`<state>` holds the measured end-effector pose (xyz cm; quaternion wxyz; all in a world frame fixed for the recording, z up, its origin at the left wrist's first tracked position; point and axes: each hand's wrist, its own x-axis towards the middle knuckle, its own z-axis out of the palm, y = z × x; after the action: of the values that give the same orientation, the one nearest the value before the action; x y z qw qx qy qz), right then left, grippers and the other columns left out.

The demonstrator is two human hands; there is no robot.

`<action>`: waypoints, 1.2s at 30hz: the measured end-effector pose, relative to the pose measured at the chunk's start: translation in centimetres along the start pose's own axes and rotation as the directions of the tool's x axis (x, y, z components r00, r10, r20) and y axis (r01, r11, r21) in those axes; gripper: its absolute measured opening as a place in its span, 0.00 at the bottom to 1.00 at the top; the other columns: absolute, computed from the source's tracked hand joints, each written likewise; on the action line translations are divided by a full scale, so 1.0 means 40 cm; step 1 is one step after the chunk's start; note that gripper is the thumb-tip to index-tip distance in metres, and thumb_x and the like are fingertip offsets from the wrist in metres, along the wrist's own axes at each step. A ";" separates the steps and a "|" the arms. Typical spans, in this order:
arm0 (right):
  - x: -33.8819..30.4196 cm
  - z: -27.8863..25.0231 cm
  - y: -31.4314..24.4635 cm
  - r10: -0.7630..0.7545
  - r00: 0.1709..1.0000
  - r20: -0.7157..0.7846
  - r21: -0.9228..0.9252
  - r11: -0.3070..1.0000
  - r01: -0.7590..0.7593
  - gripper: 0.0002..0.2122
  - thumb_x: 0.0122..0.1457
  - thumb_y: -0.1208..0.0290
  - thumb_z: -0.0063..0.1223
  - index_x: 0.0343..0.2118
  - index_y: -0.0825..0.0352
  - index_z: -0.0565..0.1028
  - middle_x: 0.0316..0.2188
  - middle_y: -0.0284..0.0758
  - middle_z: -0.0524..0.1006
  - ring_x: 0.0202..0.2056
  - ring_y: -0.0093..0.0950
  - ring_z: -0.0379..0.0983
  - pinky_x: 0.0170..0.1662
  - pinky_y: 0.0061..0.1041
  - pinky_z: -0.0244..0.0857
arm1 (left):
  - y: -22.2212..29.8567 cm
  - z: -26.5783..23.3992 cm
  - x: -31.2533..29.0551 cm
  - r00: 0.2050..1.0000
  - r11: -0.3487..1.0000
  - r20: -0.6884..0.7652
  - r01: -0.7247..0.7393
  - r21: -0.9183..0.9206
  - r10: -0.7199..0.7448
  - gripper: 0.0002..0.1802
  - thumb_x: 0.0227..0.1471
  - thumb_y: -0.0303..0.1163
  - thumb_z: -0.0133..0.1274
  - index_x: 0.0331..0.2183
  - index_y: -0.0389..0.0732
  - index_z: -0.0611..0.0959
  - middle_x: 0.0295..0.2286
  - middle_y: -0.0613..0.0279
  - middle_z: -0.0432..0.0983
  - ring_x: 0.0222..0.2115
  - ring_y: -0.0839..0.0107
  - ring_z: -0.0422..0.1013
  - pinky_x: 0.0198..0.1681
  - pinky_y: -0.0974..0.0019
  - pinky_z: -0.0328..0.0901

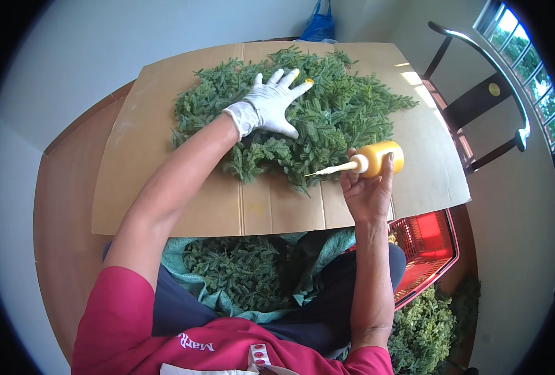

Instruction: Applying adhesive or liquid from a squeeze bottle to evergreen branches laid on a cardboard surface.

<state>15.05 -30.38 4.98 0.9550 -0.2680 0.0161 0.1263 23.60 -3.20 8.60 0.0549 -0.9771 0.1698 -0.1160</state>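
Observation:
Green artificial fir sprigs (340, 94) lie heaped on a sheet of brown cardboard (133, 181). My left hand (271, 103), in a white glove with yellow stains on the fingertips, rests on the heap with its fingers spread. Bare, my right hand (368, 190) grips a yellow squeeze bottle (383, 157) that is tilted on its side. Its long pale nozzle points left, with the tip close to the sprigs at the heap's near edge. What is inside the bottle looks yellow.
Between my legs a green woven sack (177, 259) holds more sprigs. On my right stand a red plastic basket (443, 234) and a pile of yellowish-green sprigs (421, 325). A dark wooden chair (477, 103) is beyond the cardboard's right edge, and a blue bag (319, 26) sits at the far wall.

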 end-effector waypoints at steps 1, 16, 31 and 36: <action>-0.005 0.004 -0.003 -0.001 1.000 -0.012 0.008 1.000 0.001 0.26 0.61 0.48 0.53 0.46 0.71 0.71 0.38 0.45 0.79 0.25 0.24 0.77 0.31 0.23 0.77 | 0.010 0.014 0.043 0.991 0.999 0.132 0.011 -0.044 -0.005 0.60 0.31 0.63 0.64 0.65 0.58 0.59 0.67 0.51 0.40 0.65 0.43 0.46 0.59 0.27 0.49; -0.040 0.011 -0.068 0.042 0.998 -0.047 0.186 0.982 -0.032 0.24 0.60 0.48 0.55 0.48 0.65 0.72 0.40 0.47 0.79 0.25 0.27 0.77 0.29 0.25 0.76 | -0.270 0.037 0.030 0.809 0.994 0.586 0.094 -0.052 -0.046 0.39 0.38 0.50 0.61 0.52 0.42 0.75 0.52 0.47 0.68 0.50 0.51 0.69 0.52 0.53 0.65; 0.016 -0.023 -0.133 -0.022 0.979 -0.205 0.337 0.937 0.092 0.28 0.56 0.46 0.59 0.45 0.69 0.72 0.40 0.41 0.78 0.24 0.20 0.64 0.28 0.20 0.61 | -0.176 0.246 0.589 0.913 0.771 0.283 0.401 -0.495 -0.294 0.48 0.48 0.74 0.37 0.60 0.51 0.71 0.61 0.50 0.60 0.62 0.44 0.55 0.62 0.33 0.47; 0.027 -0.047 -0.129 -0.014 0.976 -0.219 0.345 0.934 0.091 0.28 0.57 0.44 0.56 0.47 0.67 0.72 0.39 0.42 0.78 0.25 0.25 0.69 0.28 0.25 0.65 | -0.165 0.273 0.547 0.833 0.949 0.550 0.221 -0.227 -0.063 0.45 0.50 0.70 0.39 0.55 0.45 0.75 0.55 0.48 0.68 0.54 0.46 0.65 0.57 0.38 0.57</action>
<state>17.45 -35.36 5.88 0.9833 -0.1045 0.1335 0.0661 48.42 -3.82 3.57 -0.0477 -0.9779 0.0887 0.1831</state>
